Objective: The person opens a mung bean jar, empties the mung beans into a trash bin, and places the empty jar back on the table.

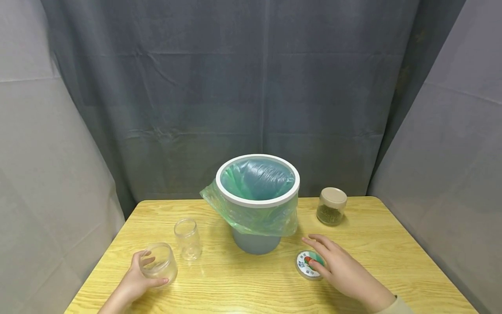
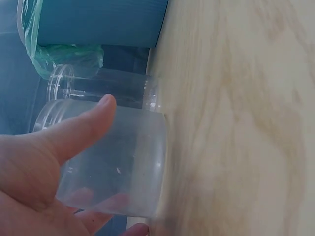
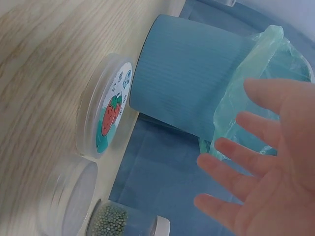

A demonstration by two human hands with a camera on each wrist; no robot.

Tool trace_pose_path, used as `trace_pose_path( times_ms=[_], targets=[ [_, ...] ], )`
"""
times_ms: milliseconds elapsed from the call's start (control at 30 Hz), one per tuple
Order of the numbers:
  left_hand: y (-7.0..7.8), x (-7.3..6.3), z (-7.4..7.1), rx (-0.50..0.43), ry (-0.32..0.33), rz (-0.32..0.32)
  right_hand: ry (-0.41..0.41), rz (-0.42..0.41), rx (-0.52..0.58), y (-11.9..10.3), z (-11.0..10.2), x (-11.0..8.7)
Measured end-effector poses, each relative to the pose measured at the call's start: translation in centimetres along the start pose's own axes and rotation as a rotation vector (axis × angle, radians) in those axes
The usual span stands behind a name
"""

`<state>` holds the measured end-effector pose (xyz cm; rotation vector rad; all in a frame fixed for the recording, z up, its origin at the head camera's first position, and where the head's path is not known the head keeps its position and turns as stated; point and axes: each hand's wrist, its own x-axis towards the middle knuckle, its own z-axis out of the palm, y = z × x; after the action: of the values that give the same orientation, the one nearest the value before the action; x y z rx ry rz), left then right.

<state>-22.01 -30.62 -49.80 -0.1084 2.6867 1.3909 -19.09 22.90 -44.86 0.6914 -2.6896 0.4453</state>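
At the table's left front, my left hand (image 1: 135,279) grips a wide, clear jar (image 2: 115,155), thumb on the near side and fingers round the far side. The jar stands upright on the table without a lid. Just behind it is a narrower clear jar (image 1: 188,240), also uncovered. My right hand (image 1: 337,268) hovers with fingers spread over a round lid (image 1: 305,267) bearing a strawberry label (image 3: 114,110), and nothing is held in it. Beside that lid, in the right wrist view, lies a clear, shallow round piece (image 3: 74,196), hidden from the head view.
A blue-grey bin (image 1: 256,242) with a white rim (image 1: 257,203) and a green bag (image 1: 251,220) stands in the middle at the back. To its right sits a jar of green beans (image 1: 330,213) with a beige lid (image 1: 333,195). Curtains surround the wooden table (image 1: 219,292).
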Motion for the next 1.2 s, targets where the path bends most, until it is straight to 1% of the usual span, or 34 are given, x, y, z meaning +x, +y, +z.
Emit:
trace_pose_path(
  times_ms=[233, 400, 567, 667, 767, 900, 1000, 1100, 1200],
  targets=[
    [0.0, 0.7, 0.1, -0.029, -0.006, -0.023, -0.026, 0.019, 0.004, 0.1, 0.2, 0.0],
    [0.1, 0.8, 0.1, -0.048, -0.007, -0.03, -0.046, 0.033, 0.012, 0.1, 0.3, 0.0],
    [0.0, 0.8, 0.0, -0.05, 0.01, -0.021, -0.064, 0.047, 0.028, 0.1, 0.4, 0.0],
    [0.2, 0.7, -0.1, -0.063, 0.027, 0.004, -0.069, 0.047, 0.033, 0.1, 0.4, 0.0],
    [0.7, 0.2, -0.5, -0.073, 0.056, 0.051, -0.059, 0.046, 0.034, 0.2, 0.5, -0.1],
    [1.7, -0.6, -1.1, -0.027, 0.108, 0.126, -0.051, 0.044, 0.036, 0.2, 0.5, -0.2],
    [2.5, -0.9, -1.3, 0.013, 0.157, 0.173, -0.056, 0.043, 0.039, 0.2, 0.5, -0.2],
    [3.3, -1.1, -1.4, 0.028, 0.195, 0.196, -0.062, 0.047, 0.042, 0.2, 0.5, -0.2],
    [4.1, -1.4, -1.1, 0.012, 0.234, 0.223, -0.066, 0.057, 0.036, 0.2, 0.4, -0.2]
  ],
)
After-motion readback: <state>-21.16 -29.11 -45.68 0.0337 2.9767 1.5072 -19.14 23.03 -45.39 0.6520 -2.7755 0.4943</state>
